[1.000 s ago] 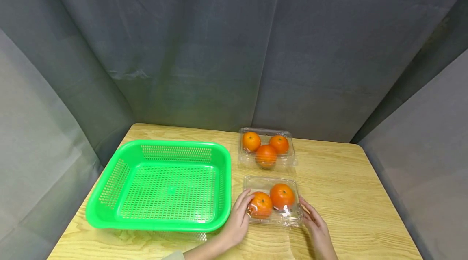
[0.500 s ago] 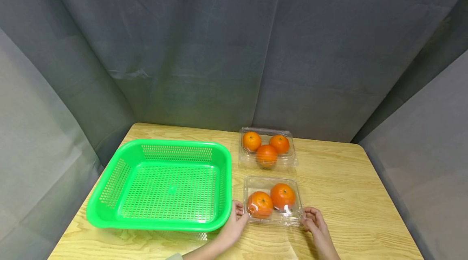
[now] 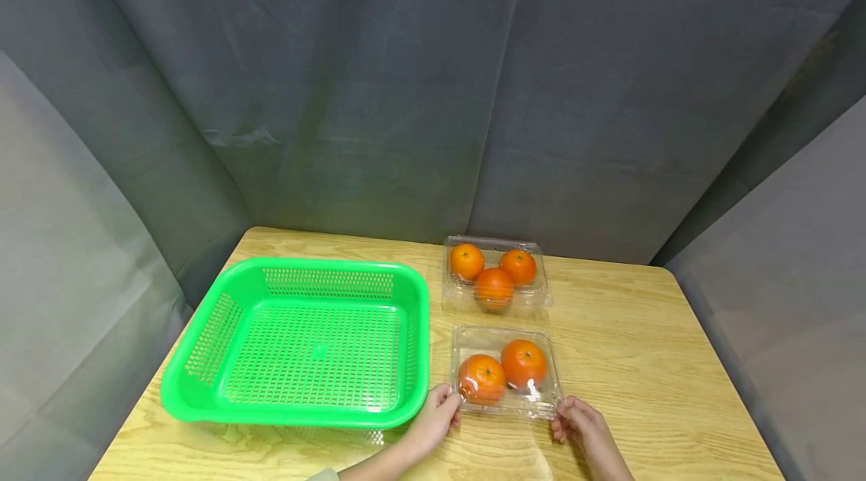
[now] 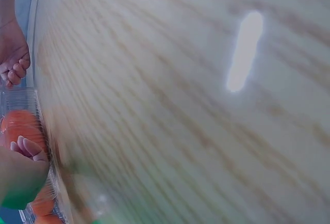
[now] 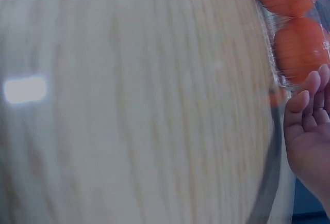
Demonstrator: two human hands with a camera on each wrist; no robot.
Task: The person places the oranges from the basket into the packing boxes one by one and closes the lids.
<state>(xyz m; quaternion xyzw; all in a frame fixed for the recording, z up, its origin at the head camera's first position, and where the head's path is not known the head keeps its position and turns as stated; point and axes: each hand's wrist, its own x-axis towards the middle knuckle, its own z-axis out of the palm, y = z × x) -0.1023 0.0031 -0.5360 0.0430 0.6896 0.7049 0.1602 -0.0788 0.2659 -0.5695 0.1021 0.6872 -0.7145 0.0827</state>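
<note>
Two oranges (image 3: pixel 524 364) lie inside a clear plastic clamshell box (image 3: pixel 479 340), its lid down, at the near middle of the table. My left hand (image 3: pixel 433 418) pinches the box's front left corner between thumb and curled fingers. At the front right corner, my right hand (image 3: pixel 587 432) pinches the rim with its thumb on top and fingers curled below. The left wrist view has both hands along the box's near side. In the right wrist view, the fingertips of the right hand (image 5: pixel 312 126) are right at the box's corner.
A green plastic basket (image 3: pixel 418 346) with mesh walls stands left of the box, close to my left hand. Behind the box, another clear clamshell (image 3: pixel 455 304) holds three oranges (image 3: pixel 494 290). Grey curtains (image 3: pixel 379 105) surround the wooden table (image 3: pixel 649 361) at the back and sides.
My left hand has come off the box's left side, down to its front left corner. The right hand has slid forward to the front right corner, fingers curling in. The box stays put.
</note>
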